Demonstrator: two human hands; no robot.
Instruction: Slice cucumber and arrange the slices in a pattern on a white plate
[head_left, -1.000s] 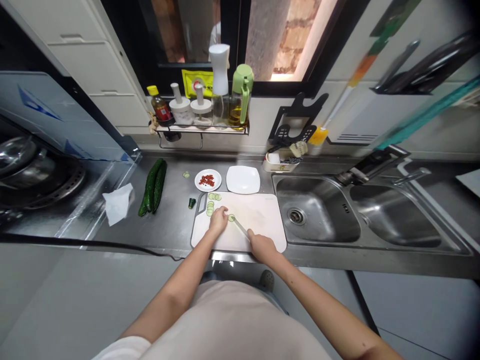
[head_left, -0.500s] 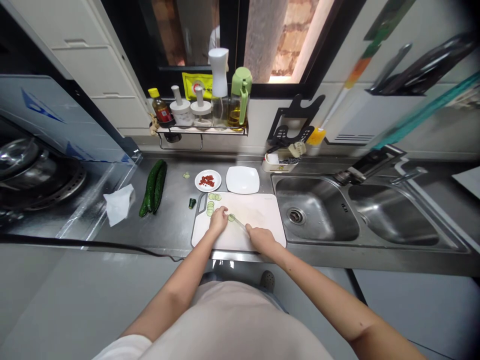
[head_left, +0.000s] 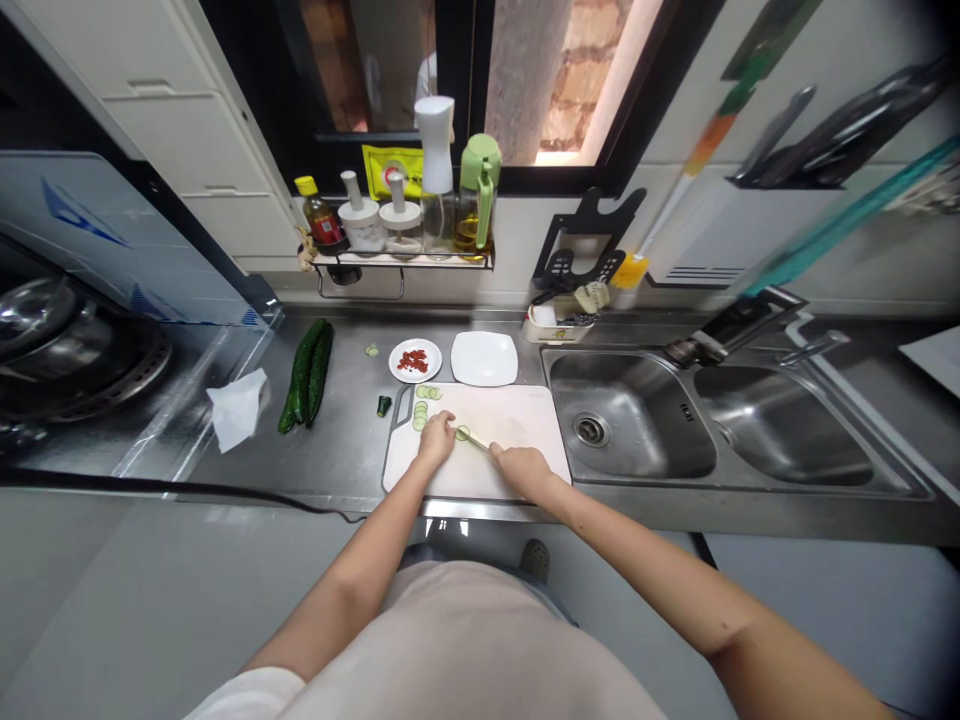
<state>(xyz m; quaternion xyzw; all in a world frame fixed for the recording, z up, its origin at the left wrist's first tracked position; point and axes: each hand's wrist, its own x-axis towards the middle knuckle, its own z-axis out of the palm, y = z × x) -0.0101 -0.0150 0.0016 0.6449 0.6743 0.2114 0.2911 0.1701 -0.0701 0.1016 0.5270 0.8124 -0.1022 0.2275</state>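
Observation:
On the white cutting board [head_left: 491, 478], my right hand [head_left: 523, 470] is closed round the handle of a knife [head_left: 478, 443], its narrow blade pointing up and left. The tip of the blade is beside a thin round cucumber slice [head_left: 463, 434]. My left hand [head_left: 437, 438] curls its fingers down just left of the slice, closed over a cucumber piece that they almost wholly hide. Several more cucumber slices [head_left: 421, 412] lie near the board's left handle. A dark cut-off cucumber end [head_left: 383, 406] rests on the steel counter left of the board.
Behind the board stand a small plate of chopped red bits [head_left: 400, 372] and a white square plate [head_left: 484, 358]. Whole cucumbers [head_left: 307, 375] and a white paper towel [head_left: 236, 410] lie left. The double sink [head_left: 630, 420] is right. A bottle rack [head_left: 405, 262] hangs behind.
The knife blade has turned slightly and shifted a little left at the slice. My left hand has stayed almost in place; the view has moved slightly.

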